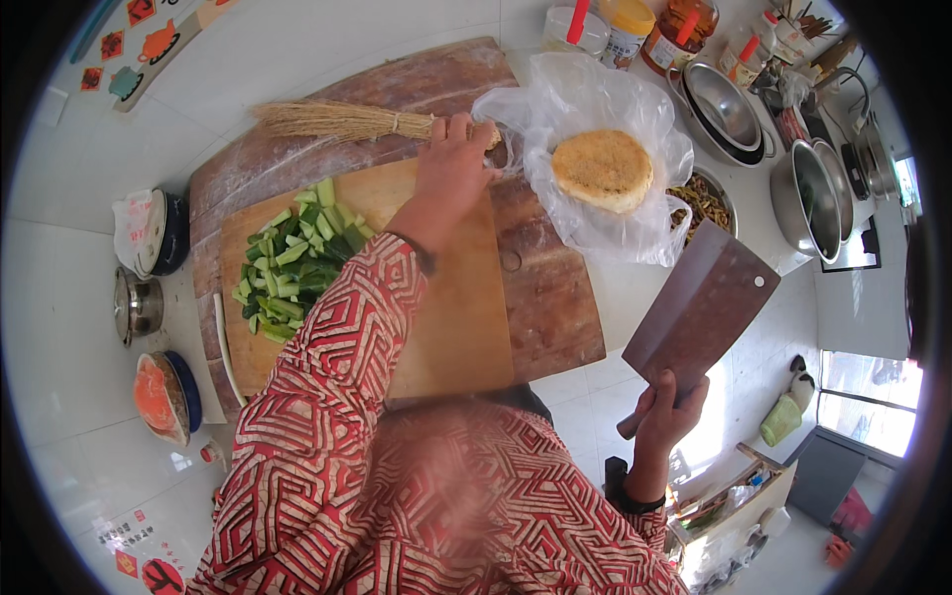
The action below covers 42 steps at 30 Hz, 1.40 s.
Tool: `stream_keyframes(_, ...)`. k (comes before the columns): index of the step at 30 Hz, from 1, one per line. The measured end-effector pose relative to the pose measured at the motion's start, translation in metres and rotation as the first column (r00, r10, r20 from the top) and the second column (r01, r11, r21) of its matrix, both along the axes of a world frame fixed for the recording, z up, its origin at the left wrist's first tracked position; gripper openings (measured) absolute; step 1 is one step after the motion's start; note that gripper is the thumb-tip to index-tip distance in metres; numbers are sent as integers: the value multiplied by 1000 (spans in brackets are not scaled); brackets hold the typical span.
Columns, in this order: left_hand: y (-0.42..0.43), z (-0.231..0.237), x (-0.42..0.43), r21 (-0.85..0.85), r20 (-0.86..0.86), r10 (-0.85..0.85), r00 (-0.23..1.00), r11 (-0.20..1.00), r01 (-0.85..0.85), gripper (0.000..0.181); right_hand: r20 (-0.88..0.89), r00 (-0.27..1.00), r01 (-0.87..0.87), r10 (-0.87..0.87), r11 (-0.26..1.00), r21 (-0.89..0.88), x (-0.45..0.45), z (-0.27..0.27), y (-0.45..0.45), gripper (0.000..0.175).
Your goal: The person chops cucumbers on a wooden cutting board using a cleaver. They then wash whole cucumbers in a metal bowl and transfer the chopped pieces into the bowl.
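My left hand (455, 169) reaches across the cutting board (454, 312) to the bound handle end of a straw whisk broom (335, 121). Its fingers lie over that end; the palm side is hidden, so I cannot tell whether they grip it. My right hand (669, 409) grasps a Chinese cleaver (703, 301) by its handle, blade upward, off to the right of the board. Chopped green vegetable pieces, which look like cucumber (297, 256), are heaped on the board's left part, partly behind my left sleeve.
Beneath the board lies a larger floury wooden board (547, 297). A round flatbread (602, 171) rests on a plastic bag (539, 111), beside a bowl of brownish food (703, 201). Steel basins (807, 201), jars (625, 30) and a wok-like pan (758, 152) stand right; pots (141, 305) stand left.
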<state>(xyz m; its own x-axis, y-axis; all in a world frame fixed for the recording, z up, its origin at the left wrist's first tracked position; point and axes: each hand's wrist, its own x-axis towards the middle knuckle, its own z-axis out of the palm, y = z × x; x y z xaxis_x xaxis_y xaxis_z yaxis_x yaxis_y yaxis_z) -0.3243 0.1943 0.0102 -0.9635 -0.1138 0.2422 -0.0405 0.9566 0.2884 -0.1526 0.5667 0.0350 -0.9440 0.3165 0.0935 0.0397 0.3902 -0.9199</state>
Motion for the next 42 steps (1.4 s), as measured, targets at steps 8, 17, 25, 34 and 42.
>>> stream_keyframes(8,-17,-15,-34,16,-84,24,996,1000,-23,38,86,996,14,-7,997,-77,4,11,-6,12)
stream_keyframes(17,-53,-8,-50,314,32,144,989,938,-147,50,78,993,-72,86,983,-167,5,10,-10,12)
stream_keyframes(25,-25,29,77,133,224,-90,971,989,61,78,79,928,-368,363,928,55,-6,-11,-21,11)
stream_keyframes(34,4,12,217,160,308,-163,937,980,118,78,210,792,-609,574,768,196,-21,-17,-52,12)
stream_keyframes(42,6,5,241,31,204,-103,974,995,98,61,392,687,-564,612,789,-243,-23,-2,-88,10)
